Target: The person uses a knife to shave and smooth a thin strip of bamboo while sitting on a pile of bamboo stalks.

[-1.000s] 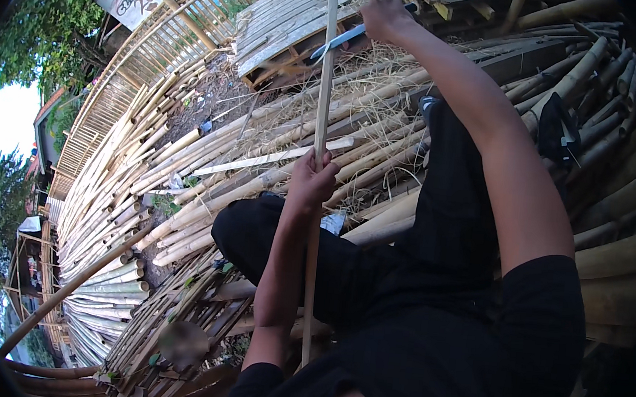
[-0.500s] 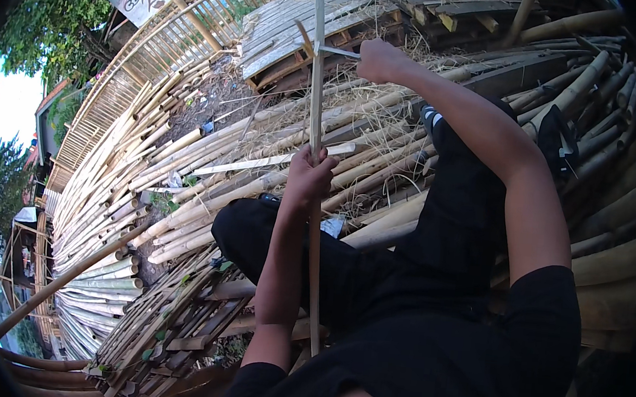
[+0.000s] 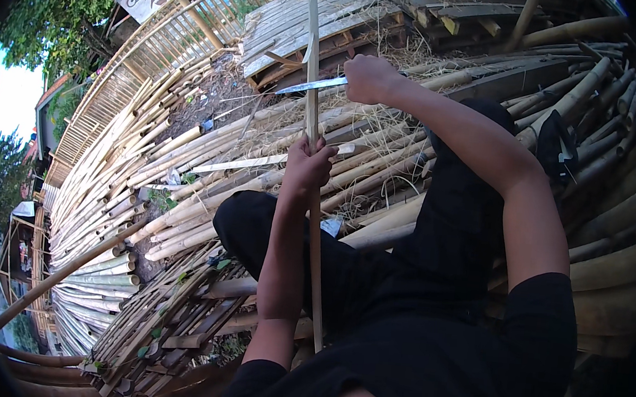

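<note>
A long, pale bamboo strip [image 3: 311, 111] stands nearly upright in front of me, running from the top of the view down to my lap. My left hand [image 3: 308, 169] is closed around its middle. In my right hand [image 3: 371, 79] is a knife [image 3: 329, 84], whose handle is mostly hidden by my fingers. The shiny blade points left and crosses the strip a little above my left hand, seemingly touching it. A thin sliver stands off the strip's left edge just above the blade.
Bamboo poles [image 3: 178, 157] lie in rows ahead and to the left, with straw and shavings [image 3: 384, 132] over some. Beyond them are a slatted wooden platform [image 3: 272, 32] and a bamboo fence [image 3: 137, 62]. Split strips [image 3: 163, 321] are heaped at lower left; more poles [image 3: 600, 87] lie right.
My right hand has drawn the knife down the strip toward my left hand, and more of the blade now shows left of the strip. The strip's top leans slightly further left.
</note>
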`<state>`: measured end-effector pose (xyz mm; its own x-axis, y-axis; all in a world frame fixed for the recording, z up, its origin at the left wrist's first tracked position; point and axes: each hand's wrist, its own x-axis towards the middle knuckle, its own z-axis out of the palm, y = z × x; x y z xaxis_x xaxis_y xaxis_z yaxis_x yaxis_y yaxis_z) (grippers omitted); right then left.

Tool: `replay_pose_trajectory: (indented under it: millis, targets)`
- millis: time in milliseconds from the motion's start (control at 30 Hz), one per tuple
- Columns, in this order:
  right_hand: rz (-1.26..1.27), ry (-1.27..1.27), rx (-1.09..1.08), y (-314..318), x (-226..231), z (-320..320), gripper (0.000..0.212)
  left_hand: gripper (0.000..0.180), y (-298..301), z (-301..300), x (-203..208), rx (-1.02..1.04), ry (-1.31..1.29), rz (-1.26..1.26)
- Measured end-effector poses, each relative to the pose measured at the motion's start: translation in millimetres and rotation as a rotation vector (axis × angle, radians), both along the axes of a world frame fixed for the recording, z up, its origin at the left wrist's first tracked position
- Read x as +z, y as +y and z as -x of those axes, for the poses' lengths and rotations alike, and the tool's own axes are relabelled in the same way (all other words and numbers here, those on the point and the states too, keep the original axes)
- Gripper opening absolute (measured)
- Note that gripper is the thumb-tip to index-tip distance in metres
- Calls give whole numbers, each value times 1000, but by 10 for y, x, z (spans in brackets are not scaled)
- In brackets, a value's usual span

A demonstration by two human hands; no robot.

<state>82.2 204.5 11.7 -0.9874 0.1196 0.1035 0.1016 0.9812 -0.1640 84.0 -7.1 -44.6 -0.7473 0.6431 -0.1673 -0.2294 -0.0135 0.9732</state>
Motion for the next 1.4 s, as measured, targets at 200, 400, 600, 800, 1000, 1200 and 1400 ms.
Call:
replay_pose_trajectory:
  millis: [200, 400, 600, 800, 1000, 1200, 1400]
  targets:
    - [20, 11, -12, -57, 2, 15, 25, 29, 32, -12, -10, 6, -1, -27]
    - [-9, 11, -77, 49, -15, 131, 26, 23, -24, -55, 7, -53, 19, 5]
    - [-86, 14, -260, 669, 224, 203, 32, 25, -146, -185, -26, -105, 30, 21]
    - [31, 41, -213, 349, 11, 258, 31, 24, -161, -158, -51, -12, 106, 77]
    - [62, 48, -168, 213, 42, 277, 30, 21, -129, -109, -128, 30, 254, 168]
    - [34, 49, -164, 385, -165, 411, 30, 18, -117, -188, -109, 18, 206, 240]
    - [24, -43, -167, 374, -124, 455, 30, 15, -159, -156, -293, 35, 320, 252]
